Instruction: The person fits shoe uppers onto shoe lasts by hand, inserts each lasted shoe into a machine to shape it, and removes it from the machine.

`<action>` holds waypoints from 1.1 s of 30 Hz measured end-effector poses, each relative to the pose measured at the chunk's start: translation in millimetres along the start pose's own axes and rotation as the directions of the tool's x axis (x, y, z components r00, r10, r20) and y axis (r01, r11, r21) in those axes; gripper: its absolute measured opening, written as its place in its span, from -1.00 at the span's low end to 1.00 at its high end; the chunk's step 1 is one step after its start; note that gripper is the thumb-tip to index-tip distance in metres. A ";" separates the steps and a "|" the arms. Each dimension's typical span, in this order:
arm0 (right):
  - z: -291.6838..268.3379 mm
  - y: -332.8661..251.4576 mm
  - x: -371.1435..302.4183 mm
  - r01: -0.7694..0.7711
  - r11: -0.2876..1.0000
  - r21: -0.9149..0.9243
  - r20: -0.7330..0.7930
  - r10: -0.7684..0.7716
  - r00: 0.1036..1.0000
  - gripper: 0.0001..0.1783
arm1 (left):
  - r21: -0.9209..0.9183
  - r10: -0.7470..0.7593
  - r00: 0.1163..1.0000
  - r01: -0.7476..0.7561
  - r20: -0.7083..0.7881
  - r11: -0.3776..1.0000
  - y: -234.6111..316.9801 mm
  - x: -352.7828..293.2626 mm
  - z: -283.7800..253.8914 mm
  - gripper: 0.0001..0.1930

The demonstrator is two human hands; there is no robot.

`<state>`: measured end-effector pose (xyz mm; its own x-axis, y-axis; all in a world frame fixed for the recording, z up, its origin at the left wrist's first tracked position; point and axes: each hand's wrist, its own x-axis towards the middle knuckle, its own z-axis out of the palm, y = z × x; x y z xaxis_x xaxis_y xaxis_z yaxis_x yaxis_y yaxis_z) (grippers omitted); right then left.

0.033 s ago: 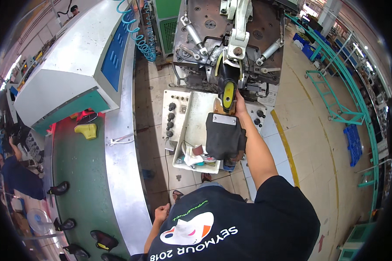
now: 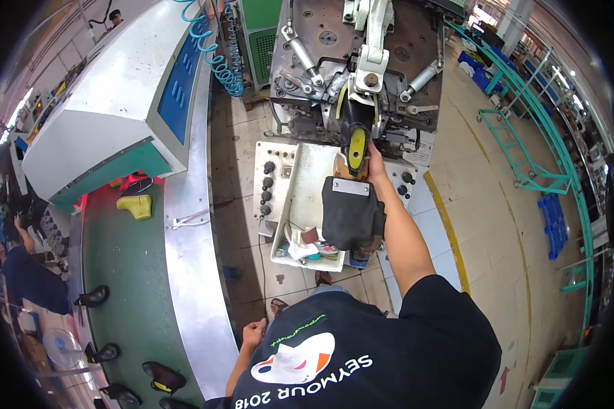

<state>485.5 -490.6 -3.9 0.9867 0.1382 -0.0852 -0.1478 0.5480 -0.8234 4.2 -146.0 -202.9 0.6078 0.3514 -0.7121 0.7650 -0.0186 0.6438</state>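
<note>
A black shoe upper with a yellow-green lining (image 2: 356, 123) is held under the white arm (image 2: 373, 58) of the machine, its heel end toward me. My right hand (image 2: 376, 166) is closed along the right side of the shoe near its heel, and most of its fingers are hidden beneath. Just below the heel is a black cover with a riveted metal strip (image 2: 350, 211). My left hand (image 2: 254, 332) hangs low beside my body, its fingers curled; what they hold, if anything, is hidden. A thin dark cable (image 2: 262, 266) runs down toward it.
A white tray (image 2: 300, 184) with rags and small tools sits between two knobbed panels. Left is a conveyor (image 2: 126, 273) carrying several dark shoes, with a yellow boot (image 2: 136, 206) by the white housing (image 2: 99, 129). Green rails (image 2: 525, 184) stand right. A co-worker (image 2: 34, 273) is far left.
</note>
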 end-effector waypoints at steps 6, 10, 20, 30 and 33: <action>-1.3 1.7 1.9 -0.027 1.000 0.007 -0.021 0.027 0.999 -0.35 | -0.025 0.043 0.999 -0.042 0.034 0.999 17.9 16.6 1.5 -0.64; 1.6 2.8 3.9 -0.031 0.998 0.048 0.015 0.031 0.999 -0.36 | -0.055 0.018 0.998 -0.015 0.062 0.998 7.0 32.5 1.7 -0.65; 4.2 1.5 0.9 -0.013 0.996 0.084 -0.006 0.014 1.000 -0.40 | 0.068 -0.003 1.000 0.004 -0.007 0.998 21.3 -12.4 9.1 -0.69; -4.2 5.6 4.9 -0.008 0.998 0.069 -0.006 0.008 1.000 -0.35 | 0.028 -0.075 0.995 0.077 -0.068 0.997 34.4 -23.5 26.7 -0.71; 1.3 3.4 0.7 -0.024 0.998 0.049 -0.026 0.025 0.999 -0.33 | -0.036 -0.052 0.997 0.050 -0.058 0.998 31.0 -16.6 35.6 -0.72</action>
<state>485.6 -487.5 -6.0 0.9841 0.1307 -0.1205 -0.1746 0.5844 -0.7924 25.4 -185.7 -181.1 0.5534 0.4055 -0.7275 0.7865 0.0330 0.6167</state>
